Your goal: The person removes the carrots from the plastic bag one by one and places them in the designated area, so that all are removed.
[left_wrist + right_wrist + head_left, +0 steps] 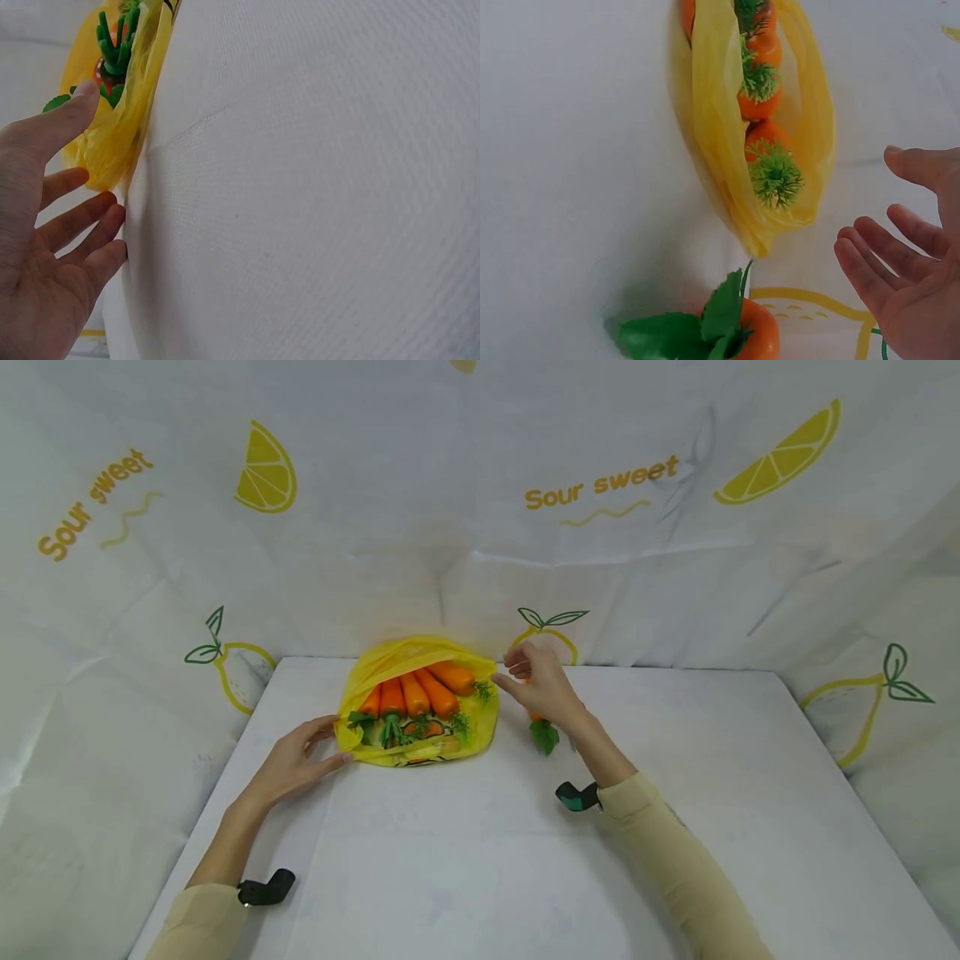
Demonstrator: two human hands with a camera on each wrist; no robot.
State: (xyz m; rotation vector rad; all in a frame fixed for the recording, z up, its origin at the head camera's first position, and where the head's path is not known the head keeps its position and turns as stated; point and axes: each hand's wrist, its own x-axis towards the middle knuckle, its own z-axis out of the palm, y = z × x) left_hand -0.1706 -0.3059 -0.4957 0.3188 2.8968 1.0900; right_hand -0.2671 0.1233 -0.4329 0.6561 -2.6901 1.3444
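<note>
A yellow plastic bag [486, 722] lies at the back of the table, its mouth toward me, with several orange carrots [415, 695] inside, green tops outward. At the bag's left edge is my left hand [295, 762], thumb and fingers spread apart; the left wrist view has its thumb overlapping the bag beside a green carrot top [114, 52]. My right hand [546, 692] hovers just right of the bag, fingers parted and holding nothing. Below it lies a loose carrot [762, 330] with broad green leaves [543, 737], partly hidden by the hand in the head view.
The white-covered table [450, 877] meets a white cloth backdrop [420, 535] printed with lemons right behind the bag. Dark wrist cameras sit on the left wrist [266, 888] and right wrist [577, 797].
</note>
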